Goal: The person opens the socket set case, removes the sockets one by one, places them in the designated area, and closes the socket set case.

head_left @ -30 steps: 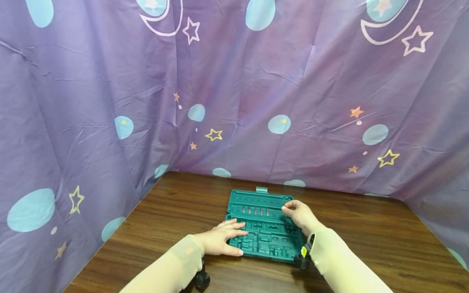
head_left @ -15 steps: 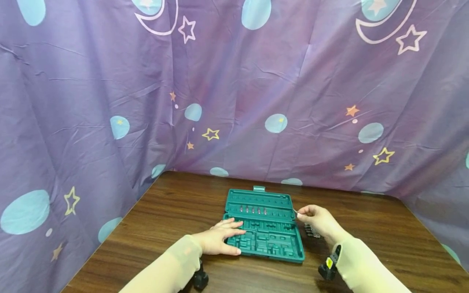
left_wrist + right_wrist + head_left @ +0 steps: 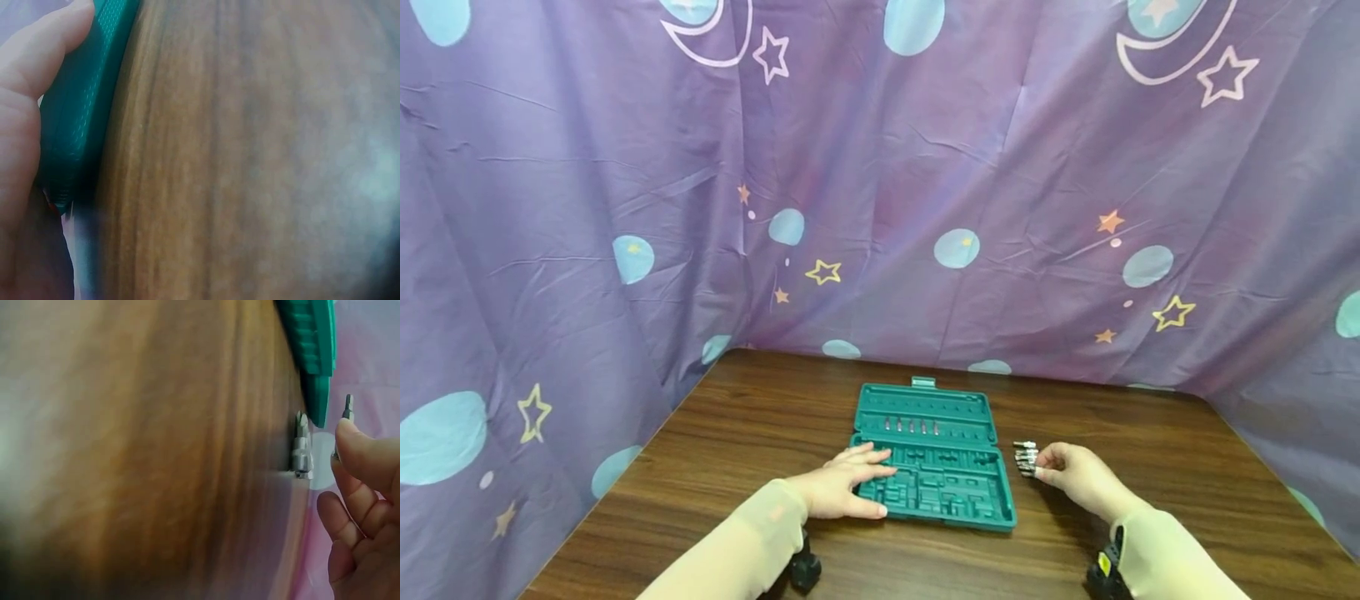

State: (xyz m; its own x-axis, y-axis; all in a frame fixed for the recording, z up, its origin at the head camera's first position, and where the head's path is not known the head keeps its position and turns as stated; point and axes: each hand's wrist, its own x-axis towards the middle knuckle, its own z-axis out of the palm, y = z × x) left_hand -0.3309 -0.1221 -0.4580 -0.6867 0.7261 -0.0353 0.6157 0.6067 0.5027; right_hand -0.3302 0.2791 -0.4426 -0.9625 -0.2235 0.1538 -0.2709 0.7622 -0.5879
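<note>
A green plastic bit case (image 3: 934,523) lies opened flat on the table, with several pinkish bits (image 3: 912,426) standing in its lid. My left hand (image 3: 842,485) rests on the case's left side, fingers spread over the moulded tray and thumb along its near edge (image 3: 94,106). To the right of the case, my right hand (image 3: 1078,477) pinches a small metal screwdriver bit (image 3: 349,407) between thumb and fingertips. It hovers beside a row of several silver bits (image 3: 1026,455) lying on the wood; in the right wrist view one such bit (image 3: 301,450) shows close to the case.
The brown wood-grain table (image 3: 790,383) reaches back to a purple patterned curtain (image 3: 880,208) behind and at the sides. A latch (image 3: 923,382) sticks out from the lid's far edge. Black wrist cameras (image 3: 806,570) sit under both sleeves.
My right hand has moved from the lid's right end out to the right and nearer, over to the loose bits, carrying a bit. The left hand stays on the case.
</note>
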